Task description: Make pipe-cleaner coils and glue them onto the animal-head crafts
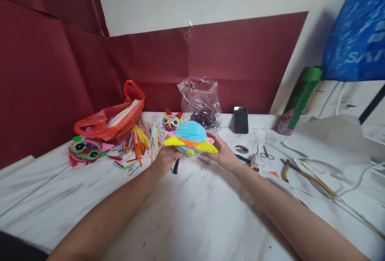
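Observation:
Between my two hands is a round craft figure [191,132], with a fuzzy light-blue top, an orange band and yellow pointed pieces at its front. My left hand [166,160] is closed on its left side, and my right hand [221,152] grips the right side near a pink piece. It is held above the marble-patterned table [192,213]. Parts of the fingers are hidden behind the figure. Just behind it to the left stands a small figure with red ears [172,120]. A larger red and green figure with big eyes [86,149] lies farther left.
A red plastic bag [120,118] and loose coloured strips [140,140] lie at the left. Behind are a clear plastic bag [200,96] and a phone [241,119]. Scissors [266,153], yellow-handled pliers [313,178], cables and a green spray can [299,100] are on the right.

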### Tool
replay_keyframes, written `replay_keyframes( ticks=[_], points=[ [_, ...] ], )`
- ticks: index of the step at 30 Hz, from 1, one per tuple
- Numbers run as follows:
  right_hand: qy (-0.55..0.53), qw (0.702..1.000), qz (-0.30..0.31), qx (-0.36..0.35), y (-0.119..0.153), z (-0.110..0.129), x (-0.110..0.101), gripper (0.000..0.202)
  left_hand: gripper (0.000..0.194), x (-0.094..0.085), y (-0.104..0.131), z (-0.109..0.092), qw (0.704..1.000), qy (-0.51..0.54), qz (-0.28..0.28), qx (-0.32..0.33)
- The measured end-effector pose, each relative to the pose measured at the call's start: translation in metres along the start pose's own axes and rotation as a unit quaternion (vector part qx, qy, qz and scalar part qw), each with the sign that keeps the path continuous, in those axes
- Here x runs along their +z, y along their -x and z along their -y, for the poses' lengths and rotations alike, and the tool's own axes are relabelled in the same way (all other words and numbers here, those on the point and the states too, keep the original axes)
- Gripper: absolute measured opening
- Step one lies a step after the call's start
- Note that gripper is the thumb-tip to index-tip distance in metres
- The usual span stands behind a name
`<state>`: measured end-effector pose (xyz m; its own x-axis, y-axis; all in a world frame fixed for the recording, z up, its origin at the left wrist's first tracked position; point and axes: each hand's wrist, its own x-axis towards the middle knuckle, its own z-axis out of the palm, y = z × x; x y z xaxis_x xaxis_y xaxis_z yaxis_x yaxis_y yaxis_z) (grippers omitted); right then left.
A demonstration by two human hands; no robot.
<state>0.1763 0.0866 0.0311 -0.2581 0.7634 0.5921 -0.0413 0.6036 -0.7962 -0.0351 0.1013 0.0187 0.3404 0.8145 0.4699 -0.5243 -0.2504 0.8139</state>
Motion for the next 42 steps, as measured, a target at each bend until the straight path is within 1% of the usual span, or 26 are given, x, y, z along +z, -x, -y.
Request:
replay_keyframes(
  ticks=[2, 4, 6, 8, 10, 12, 14, 16, 17, 18, 20, 22, 24, 25, 27, 28, 30, 32, 35, 37, 38, 40, 42],
  points=[
    [0.001, 1.000, -0.002, -0.020, -0.001, -0.006, 0.002, 0.056, 0.052, -0.002, -0.001, -0.001, 0.998, 0.059, 0.010, -0.017],
    [0.021, 0.999, -0.017, -0.039, -0.001, -0.013, 0.003, 0.060, 0.047, -0.004, -0.001, 0.000, 0.994, 0.102, 0.008, -0.041],
    [0.096, 0.993, -0.041, -0.060, 0.000, -0.016, 0.003, 0.064, 0.044, -0.004, -0.001, 0.001, 0.989, 0.128, 0.004, -0.076],
    [0.195, 0.975, -0.057, -0.088, 0.001, -0.016, 0.002, 0.061, 0.041, -0.004, 0.000, 0.004, 0.984, 0.144, -0.003, -0.101],
    [0.260, 0.956, -0.064, -0.122, 0.001, -0.013, 0.002, 0.057, 0.040, -0.004, -0.001, 0.009, 0.982, 0.145, -0.018, -0.118],
    [0.272, 0.949, -0.058, -0.149, 0.002, -0.012, 0.003, 0.054, 0.038, -0.006, -0.001, 0.014, 0.984, 0.118, -0.056, -0.124],
    [0.277, 0.946, -0.052, -0.159, 0.003, -0.012, 0.005, 0.051, 0.034, -0.008, -0.002, 0.018, 0.983, 0.066, -0.121, -0.120],
    [0.301, 0.940, -0.047, -0.156, 0.004, -0.014, 0.008, 0.049, 0.028, -0.009, -0.003, 0.021, 0.975, 0.015, -0.184, -0.121],
    [0.320, 0.934, -0.045, -0.150, 0.006, -0.014, 0.010, 0.048, 0.026, -0.009, -0.003, 0.021, 0.972, 0.000, -0.201, -0.122],
    [0.340, 0.929, -0.044, -0.139, 0.007, -0.015, 0.011, 0.047, 0.026, -0.009, -0.003, 0.020, 0.971, -0.002, -0.204, -0.126],
    [0.376, 0.919, -0.044, -0.111, 0.010, -0.014, 0.015, 0.042, 0.034, -0.007, -0.002, 0.018, 0.976, 0.016, -0.173, -0.129],
    [0.403, 0.910, -0.047, -0.085, 0.012, -0.012, 0.018, 0.036, 0.040, -0.005, -0.002, 0.017, 0.985, 0.025, -0.114, -0.126],
    [0.420, 0.904, -0.044, -0.070, 0.014, -0.010, 0.020, 0.031, 0.047, -0.005, -0.001, 0.020, 0.990, -0.012, -0.066, -0.124],
    [0.425, 0.902, -0.038, -0.066, 0.014, -0.010, 0.022, 0.030, 0.055, -0.006, 0.000, 0.022, 0.990, -0.046, -0.053, -0.123],
    [0.431, 0.900, -0.019, -0.061, 0.016, -0.010, 0.024, 0.028, 0.065, -0.012, 0.001, 0.028, 0.981, -0.136, -0.051, -0.127],
    [0.432, 0.900, -0.007, -0.058, 0.016, -0.010, 0.025, 0.027, 0.064, -0.016, 0.001, 0.032, 0.973, -0.184, -0.056, -0.129],
    [0.434, 0.899, 0.018, -0.049, 0.018, -0.012, 0.026, 0.023, 0.058, -0.024, 0.001, 0.036, 0.954, -0.259, -0.058, -0.139],
    [0.432, 0.901, 0.034, -0.041, 0.020, -0.014, 0.028, 0.019, 0.050, -0.031, 0.001, 0.038, 0.945, -0.282, -0.045, -0.156],
    [0.406, 0.912, 0.035, -0.044, 0.020, -0.016, 0.029, 0.013, 0.046, -0.034, 0.000, 0.035, 0.947, -0.272, -0.039, -0.163],
    [0.375, 0.926, 0.011, -0.049, 0.018, -0.014, 0.026, 0.007, 0.047, -0.032, 0.001, 0.032, 0.950, -0.268, -0.046, -0.151],
    [0.359, 0.932, -0.012, -0.049, 0.015, -0.012, 0.024, 0.005, 0.047, -0.030, 0.001, 0.030, 0.953, -0.263, -0.045, -0.145],
    [0.331, 0.940, -0.075, -0.045, 0.007, -0.004, 0.014, 0.006, 0.047, -0.025, 0.002, 0.027, 0.956, -0.253, -0.042, -0.140],
    [0.297, 0.944, -0.137, -0.030, -0.001, 0.008, -0.002, 0.006, 0.046, -0.020, 0.002, 0.024, 0.958, -0.245, -0.043, -0.142]
  ],
)
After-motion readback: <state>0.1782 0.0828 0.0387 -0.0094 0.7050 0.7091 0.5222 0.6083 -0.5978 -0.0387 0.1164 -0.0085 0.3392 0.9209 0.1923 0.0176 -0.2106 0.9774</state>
